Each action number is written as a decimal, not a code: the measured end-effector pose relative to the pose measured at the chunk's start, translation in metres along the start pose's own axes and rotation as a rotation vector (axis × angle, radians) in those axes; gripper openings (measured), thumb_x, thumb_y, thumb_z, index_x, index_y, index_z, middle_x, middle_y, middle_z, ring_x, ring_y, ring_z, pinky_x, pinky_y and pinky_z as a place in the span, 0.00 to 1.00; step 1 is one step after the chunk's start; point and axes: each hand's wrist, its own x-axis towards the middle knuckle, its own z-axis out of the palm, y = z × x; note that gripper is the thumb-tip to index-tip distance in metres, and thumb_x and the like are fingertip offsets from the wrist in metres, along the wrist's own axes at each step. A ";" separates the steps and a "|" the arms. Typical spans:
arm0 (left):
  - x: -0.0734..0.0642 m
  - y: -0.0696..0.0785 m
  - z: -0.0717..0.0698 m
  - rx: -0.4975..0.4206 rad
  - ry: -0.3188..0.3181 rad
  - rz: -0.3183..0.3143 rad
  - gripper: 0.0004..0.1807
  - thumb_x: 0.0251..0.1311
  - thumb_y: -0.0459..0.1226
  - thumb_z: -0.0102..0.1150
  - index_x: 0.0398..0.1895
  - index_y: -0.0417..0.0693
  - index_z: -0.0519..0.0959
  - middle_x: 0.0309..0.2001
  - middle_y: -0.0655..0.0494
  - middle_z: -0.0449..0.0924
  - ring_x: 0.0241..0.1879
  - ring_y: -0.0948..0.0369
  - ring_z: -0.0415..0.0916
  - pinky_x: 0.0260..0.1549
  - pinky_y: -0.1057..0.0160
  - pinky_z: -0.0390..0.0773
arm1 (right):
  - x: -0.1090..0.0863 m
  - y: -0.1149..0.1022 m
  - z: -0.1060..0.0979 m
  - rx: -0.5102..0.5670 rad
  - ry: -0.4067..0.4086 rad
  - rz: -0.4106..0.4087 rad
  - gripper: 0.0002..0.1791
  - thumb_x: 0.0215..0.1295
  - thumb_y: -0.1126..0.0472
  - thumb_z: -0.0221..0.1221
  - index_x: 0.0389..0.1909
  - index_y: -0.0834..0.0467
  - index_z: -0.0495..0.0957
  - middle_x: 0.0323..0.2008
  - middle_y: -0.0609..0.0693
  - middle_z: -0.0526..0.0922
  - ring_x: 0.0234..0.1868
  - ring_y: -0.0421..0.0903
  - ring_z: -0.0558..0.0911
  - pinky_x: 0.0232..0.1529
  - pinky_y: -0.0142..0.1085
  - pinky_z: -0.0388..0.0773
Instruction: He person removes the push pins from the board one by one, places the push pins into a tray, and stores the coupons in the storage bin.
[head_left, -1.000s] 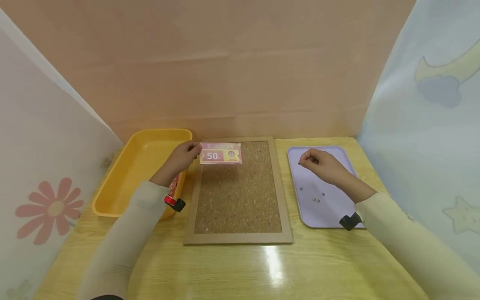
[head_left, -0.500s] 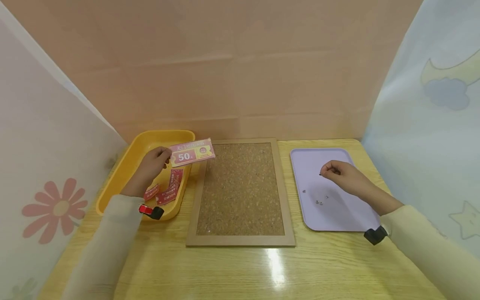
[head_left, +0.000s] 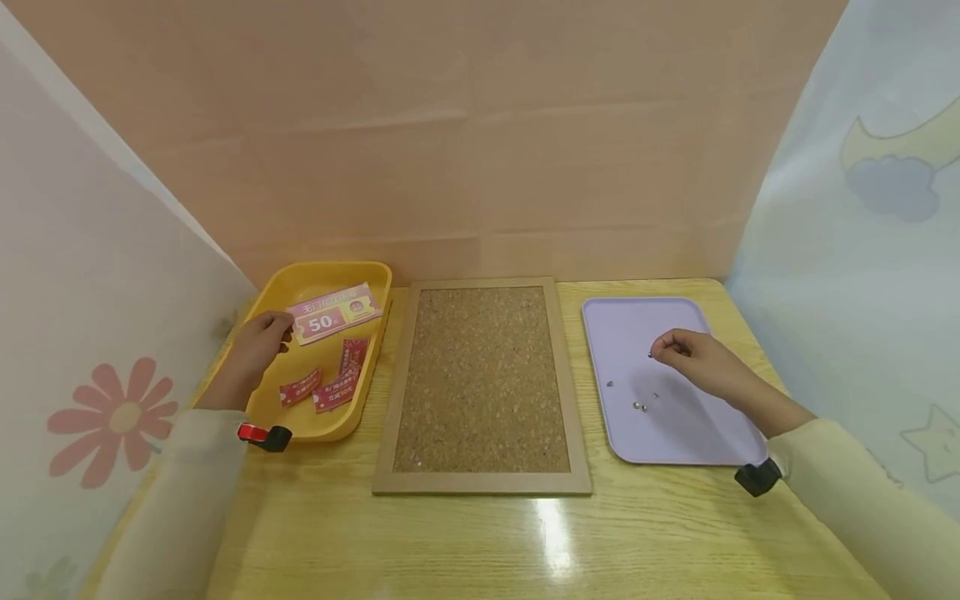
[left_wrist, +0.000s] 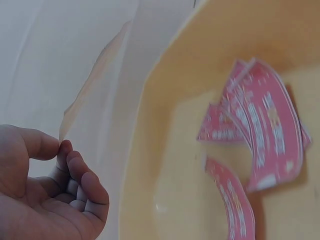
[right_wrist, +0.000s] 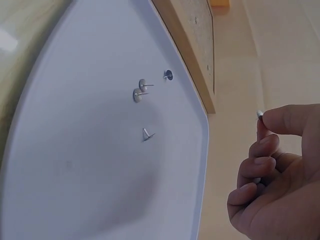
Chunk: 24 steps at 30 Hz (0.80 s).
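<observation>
Over the yellow basin (head_left: 381, 325), my left hand (head_left: 258, 343) pinches a pink and yellow coupon (head_left: 335, 313) by its left end. The left wrist view shows the coupon (left_wrist: 95, 77) nearly edge-on between thumb and index finger. Several red coupons (left_wrist: 275, 132) lie curled in the basin below. My right hand (head_left: 693, 357) is above the lilac tray (head_left: 701, 433) and pinches a thumbtack (right_wrist: 260, 115) between thumb and index finger, the other fingers curled. A second small pale thing (right_wrist: 257, 180) shows by those curled fingers. Several silver thumbtacks (right_wrist: 143, 90) lie in the tray.
A wood-framed corkboard (head_left: 483, 383) lies on the wooden table (head_left: 480, 542) between the basin and the tray. An orange-brown backdrop (head_left: 472, 133) stands behind the table, with pale printed panels at the left and right.
My left hand has carried the coupon left from over the corkboard to over the basin, uncovering the red coupons. My right hand, with the thumbtack, has shifted right and toward the tray's near side.
</observation>
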 end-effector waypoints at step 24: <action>-0.015 -0.038 -0.021 0.099 -0.004 -0.105 0.32 0.75 0.51 0.32 0.59 0.27 0.64 0.52 0.35 0.65 0.49 0.45 0.65 0.38 0.68 0.70 | 0.001 0.017 0.028 -0.093 -0.003 0.003 0.12 0.72 0.54 0.54 0.40 0.59 0.78 0.33 0.50 0.78 0.35 0.46 0.72 0.35 0.36 0.69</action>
